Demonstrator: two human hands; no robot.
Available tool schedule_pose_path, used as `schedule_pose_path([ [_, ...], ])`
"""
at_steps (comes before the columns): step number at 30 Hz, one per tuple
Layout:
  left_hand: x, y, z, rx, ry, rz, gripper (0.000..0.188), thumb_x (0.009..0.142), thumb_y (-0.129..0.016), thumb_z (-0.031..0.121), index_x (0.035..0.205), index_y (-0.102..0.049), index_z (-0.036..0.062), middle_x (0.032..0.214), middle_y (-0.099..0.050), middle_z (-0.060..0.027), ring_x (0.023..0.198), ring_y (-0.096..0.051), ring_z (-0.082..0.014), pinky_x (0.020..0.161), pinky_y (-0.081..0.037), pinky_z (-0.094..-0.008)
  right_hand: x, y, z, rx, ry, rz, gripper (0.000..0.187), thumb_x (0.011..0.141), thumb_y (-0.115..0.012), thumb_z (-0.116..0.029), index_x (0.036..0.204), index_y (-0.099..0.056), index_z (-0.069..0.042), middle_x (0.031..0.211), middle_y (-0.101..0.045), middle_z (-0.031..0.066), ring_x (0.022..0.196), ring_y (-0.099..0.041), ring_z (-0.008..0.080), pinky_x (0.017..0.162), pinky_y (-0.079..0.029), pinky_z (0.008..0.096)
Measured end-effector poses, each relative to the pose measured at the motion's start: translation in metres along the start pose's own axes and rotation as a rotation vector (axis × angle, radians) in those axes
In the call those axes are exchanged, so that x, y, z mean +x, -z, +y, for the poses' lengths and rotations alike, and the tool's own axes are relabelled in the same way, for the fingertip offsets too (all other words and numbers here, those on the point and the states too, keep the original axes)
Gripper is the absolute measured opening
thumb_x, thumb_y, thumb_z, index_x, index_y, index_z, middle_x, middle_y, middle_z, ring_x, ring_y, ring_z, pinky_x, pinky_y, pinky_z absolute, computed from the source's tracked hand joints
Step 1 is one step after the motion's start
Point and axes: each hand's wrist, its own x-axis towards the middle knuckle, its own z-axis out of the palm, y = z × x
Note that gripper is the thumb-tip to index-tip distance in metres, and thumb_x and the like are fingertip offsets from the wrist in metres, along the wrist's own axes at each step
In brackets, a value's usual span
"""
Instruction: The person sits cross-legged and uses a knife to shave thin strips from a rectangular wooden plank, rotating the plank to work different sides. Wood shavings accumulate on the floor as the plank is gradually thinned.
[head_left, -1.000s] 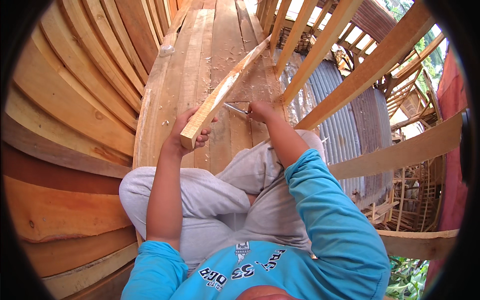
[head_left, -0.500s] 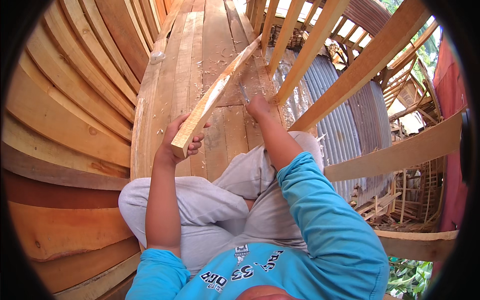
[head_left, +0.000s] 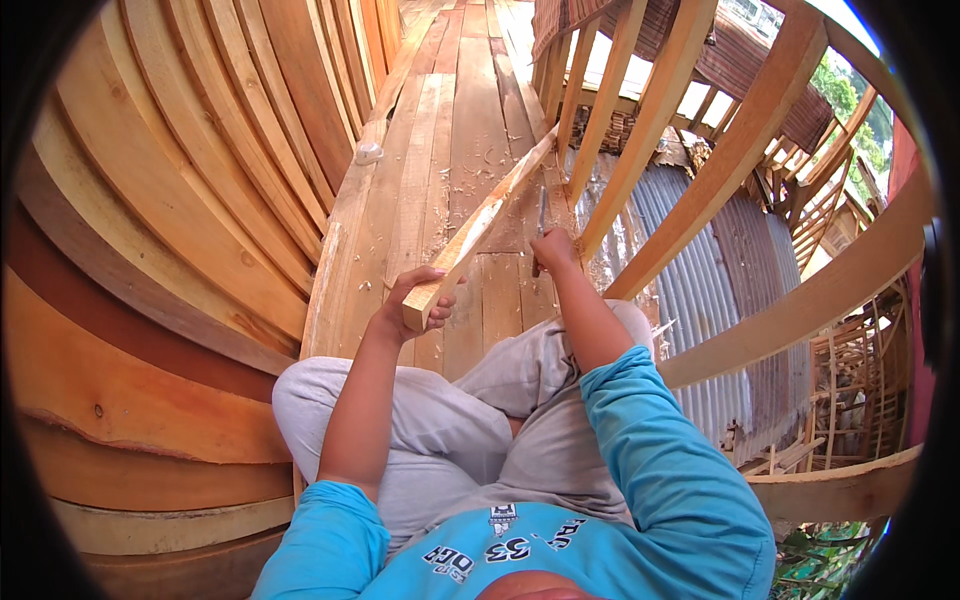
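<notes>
One long pale wooden batten (head_left: 478,232) slants up from the left hand (head_left: 415,300), which grips its near end, toward the upright ribs; the right hand (head_left: 553,250) is clenched on one thin metal blade tool (head_left: 541,215) just beside the batten's middle. Beneath lies a floor of rough wooden planks (head_left: 470,130) strewn with pale shavings (head_left: 478,165); curved brown hull planks (head_left: 150,250) rise left, several slanting light timber ribs (head_left: 740,150) stand right before grey corrugated metal sheeting (head_left: 690,260); one small whitish lump (head_left: 368,153) rests on the floor's left edge.
</notes>
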Motion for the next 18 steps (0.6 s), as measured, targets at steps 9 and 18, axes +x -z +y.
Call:
schedule_pose_path([
  [9, 0.02, -0.012, -0.003, -0.029, 0.005, -0.055, 0.052, 0.085, -0.066, 0.036, 0.118, -0.054, -0.0017, 0.073, -0.052, -0.0064, 0.052, -0.052, -0.0104, 0.045, -0.043, -0.0202, -0.023, 0.025, -0.019, 0.415, 0.053, 0.197, 0.019, 0.084, -0.073, -0.02, 0.094, -0.07, -0.004, 0.081, -0.069, 0.0113, 0.069, -0.066, 0.0172, 0.054, -0.053, 0.0317],
  [18, 0.009, -0.019, -0.003, -0.312, 0.006, -0.247, 0.053, 0.088, -0.059, 0.032, 0.123, -0.05, -0.0067, 0.073, -0.052, -0.0075, 0.052, -0.053, -0.0135, 0.042, -0.045, -0.0239, -0.027, 0.057, -0.083, 0.333, 0.389, 0.024, 0.018, 0.093, -0.07, -0.018, 0.106, -0.071, -0.004, 0.077, -0.063, -0.0023, 0.063, -0.052, 0.0059, 0.054, -0.041, 0.0252],
])
